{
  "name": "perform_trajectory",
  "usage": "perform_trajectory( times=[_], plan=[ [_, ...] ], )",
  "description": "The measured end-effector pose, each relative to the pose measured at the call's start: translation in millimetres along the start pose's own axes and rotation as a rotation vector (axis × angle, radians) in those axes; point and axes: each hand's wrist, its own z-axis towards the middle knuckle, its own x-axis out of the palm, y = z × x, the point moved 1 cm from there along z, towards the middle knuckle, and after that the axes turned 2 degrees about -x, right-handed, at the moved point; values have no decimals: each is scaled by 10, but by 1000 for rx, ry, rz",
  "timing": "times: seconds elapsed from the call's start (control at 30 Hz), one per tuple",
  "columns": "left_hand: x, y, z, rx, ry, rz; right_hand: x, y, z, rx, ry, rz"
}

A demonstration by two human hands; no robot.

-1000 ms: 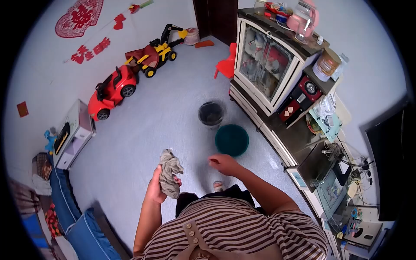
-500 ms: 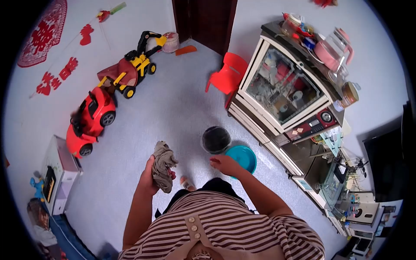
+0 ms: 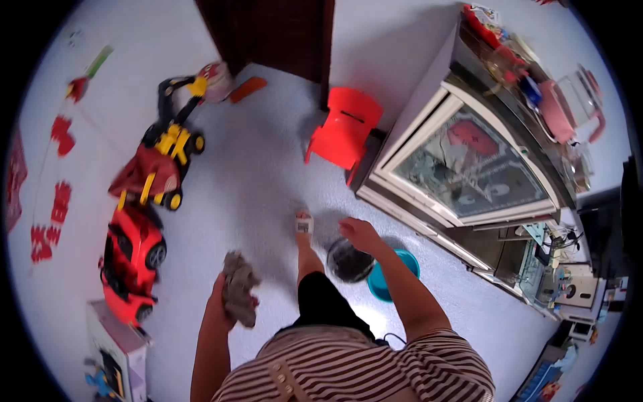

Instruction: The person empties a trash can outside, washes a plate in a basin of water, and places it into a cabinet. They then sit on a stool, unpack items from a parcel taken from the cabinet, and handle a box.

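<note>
A crumpled grey-brown cloth (image 3: 239,289) is bunched in my left hand (image 3: 219,303), which is closed around its left side, above the floor. My right hand (image 3: 359,234) hangs in front of me with its fingers curled in, and I see nothing in it. Just below that hand in view is a dark round bucket (image 3: 350,262), partly covered by the hand and forearm. Beside it stands a teal basin (image 3: 379,284), also partly hidden by my right forearm. One foot in a light slipper (image 3: 304,222) is stretched forward on the floor.
A red plastic chair (image 3: 345,130) stands by the cabinet (image 3: 469,167) on the right. A red toy car (image 3: 134,251) and a yellow-and-black toy excavator (image 3: 175,144) line the left wall. An orange-brown piece (image 3: 248,89) lies near the dark door (image 3: 274,33).
I have stepped forward, one leg now extended. The bucket and basin appear lower and further right in view, the chair and cabinet nearer. The cloth stays in my left hand.
</note>
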Motion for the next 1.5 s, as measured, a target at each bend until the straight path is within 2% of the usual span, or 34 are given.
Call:
perform_trajectory(
  times=[0.03,0.1,0.17,0.23,0.27,0.3,0.33,0.37,0.43,0.53,0.6,0.63,0.7,0.77,0.8,0.93,1.03,1.07,1.1,1.2,1.23,1.3,1.43,1.5],
  plan=[
    [-78,-147,210,-22,-3,-17,-10,-179,499,-37,-66,38],
    [-122,-447,641,-102,-21,2,22,-641,1468,106,25,-112],
    [-144,-762,1187,-174,-94,-29,96,-1275,2374,156,-231,-416],
    [-198,-1065,1601,-296,-127,-51,-247,-1332,3128,301,-178,-437],
    [-202,-1166,1806,-307,-100,0,-433,-1341,3541,414,-91,-580],
    [-197,-1267,1981,-319,-71,50,-537,-1527,3876,504,-247,-536],
    [-181,-1356,2123,-347,-68,57,-757,-1518,4117,521,-252,-576],
    [-162,-1456,2258,-354,-87,60,-774,-2003,4449,535,-381,-520],
    [-87,-1571,2451,-368,-108,-1,-1000,-2149,4750,263,-553,-975],
    [-134,-1657,2700,-431,-112,51,-1271,-2306,5113,365,-416,-1078],
    [-145,-1727,2845,-474,-89,108,-1325,-2345,5183,522,-269,-829],
    [-149,-1757,2914,-496,-89,113,-1243,-2682,5237,543,-260,-833],
    [-152,-1834,3051,-519,-87,123,-1065,-3465,5269,342,-210,-780],
    [-78,-1877,3143,-516,-80,132,-958,-1879,4979,630,-3,-679],
    [-17,-1908,3147,-521,-61,162,-806,-1637,4833,660,78,-661],
    [129,-2126,3332,-578,75,294,117,-922,3990,510,215,-610],
    [279,-2322,3401,-590,123,405,482,20,3260,436,7,-454],
    [355,-2347,3414,-584,102,456,561,159,3065,409,19,-475],
    [406,-2379,3478,-558,200,536,572,369,2910,439,-38,-418],
    [337,-2366,3813,-650,321,584,817,680,2422,372,-143,-385],
    [340,-2338,3836,-606,353,606,929,751,2273,361,-160,-372],
    [474,-2282,3862,-623,400,679,1079,850,1949,433,-178,-350],
    [816,-2149,3816,-620,383,746,1437,915,1479,476,-166,-248],
    [836,-2104,3821,-706,468,792,1647,941,1249,552,-65,-193]
  ],
)
